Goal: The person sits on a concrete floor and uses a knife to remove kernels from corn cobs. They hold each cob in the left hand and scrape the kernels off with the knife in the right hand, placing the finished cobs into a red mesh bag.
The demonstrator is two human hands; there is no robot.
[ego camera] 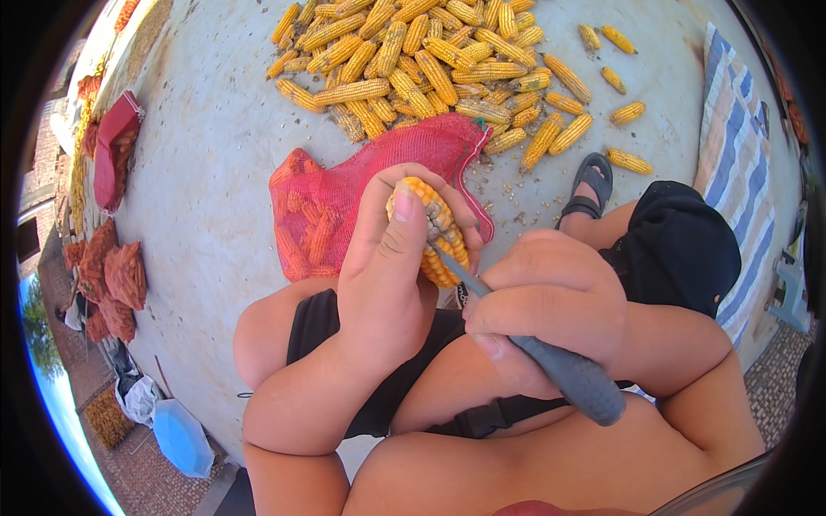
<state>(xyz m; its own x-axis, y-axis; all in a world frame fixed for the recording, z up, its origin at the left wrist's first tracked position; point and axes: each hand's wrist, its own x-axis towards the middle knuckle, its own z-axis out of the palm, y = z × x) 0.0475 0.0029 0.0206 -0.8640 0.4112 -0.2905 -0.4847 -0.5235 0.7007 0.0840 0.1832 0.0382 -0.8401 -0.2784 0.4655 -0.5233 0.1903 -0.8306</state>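
My left hand (pixel 393 258) is wrapped around a yellow corn cob (pixel 445 263), thumb on its upper end. A greyish, damaged patch shows among its kernels. In my right hand (pixel 548 309) is a tool with a thick dark grey handle (pixel 574 380); its narrow grey shaft points up and left, and the tip meets the kernels at that patch. Beyond my hands lies a red mesh sack (pixel 393 155) with corn cobs inside at its left end. Behind the sack is a large heap of husked corn cobs (pixel 413 64).
Several loose cobs (pixel 629 161) and scattered kernels lie by my sandalled foot (pixel 588 187). A blue-and-white striped sheet (pixel 735 187) runs along the right. Filled mesh sacks (pixel 126 274), a rolled red sack (pixel 116 155) and a blue umbrella (pixel 182 438) are at the left.
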